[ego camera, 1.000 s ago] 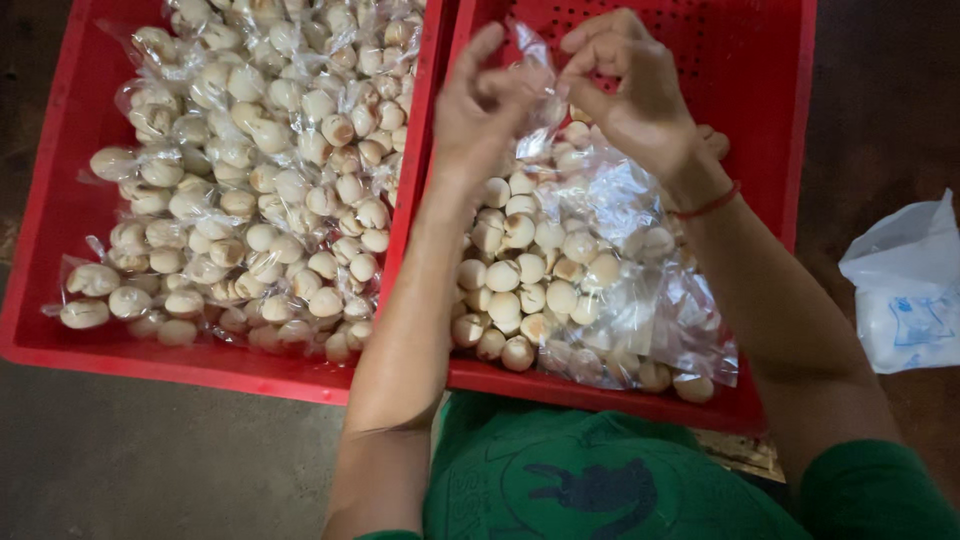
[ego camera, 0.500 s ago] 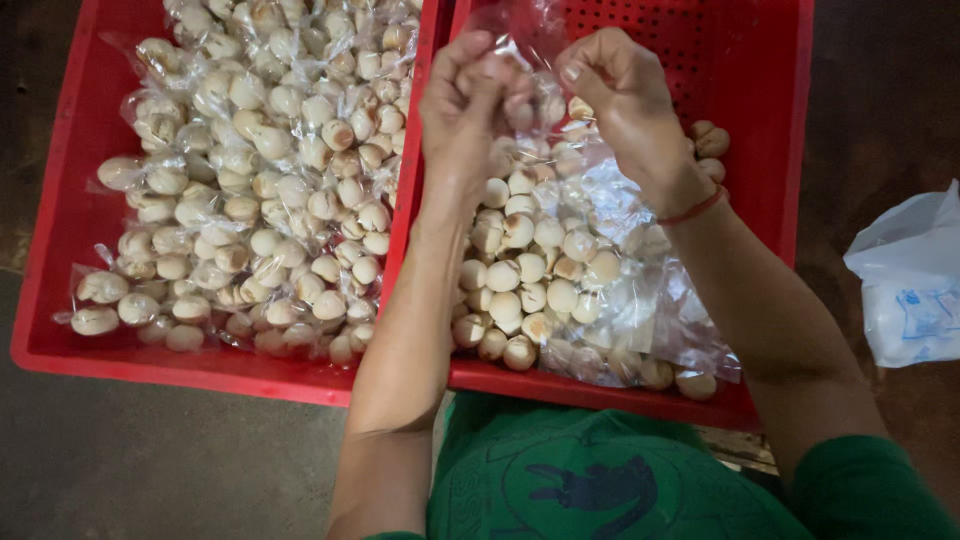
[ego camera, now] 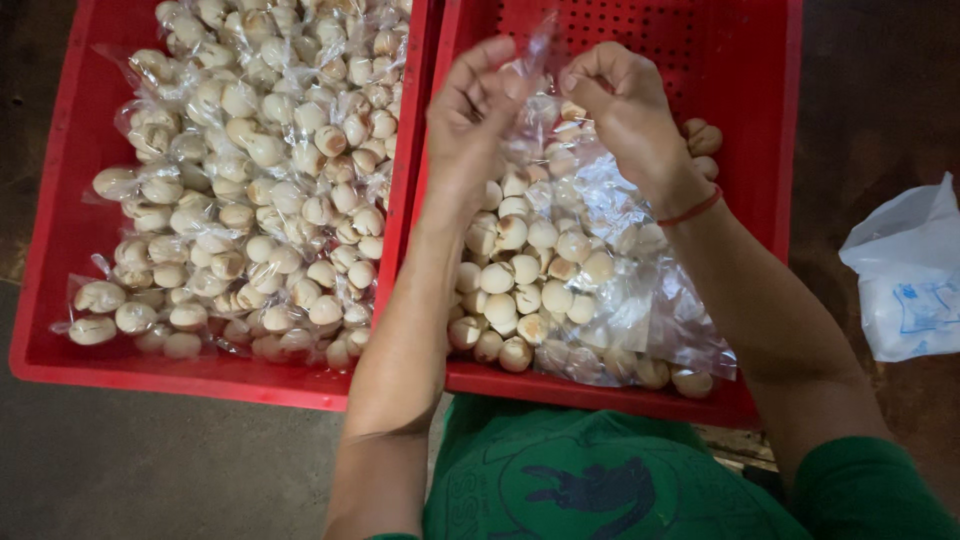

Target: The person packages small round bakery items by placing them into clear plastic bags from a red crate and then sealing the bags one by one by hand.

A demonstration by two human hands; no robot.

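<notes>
Hands meet above the right red crate (ego camera: 760,120): left hand (ego camera: 475,120) and right hand (ego camera: 625,105) pinch one small clear bag (ego camera: 535,75), mid-bagging; filling and sealing look due next.

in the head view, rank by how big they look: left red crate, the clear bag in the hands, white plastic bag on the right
1. left red crate
2. white plastic bag
3. clear bag, pinched between left hand and right hand; mostly hidden, so this rank is unsure.

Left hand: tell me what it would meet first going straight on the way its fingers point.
The left hand points toward the crate's far end, so probably the clear bag it pinches, then the red crate; depth is unclear.
</notes>
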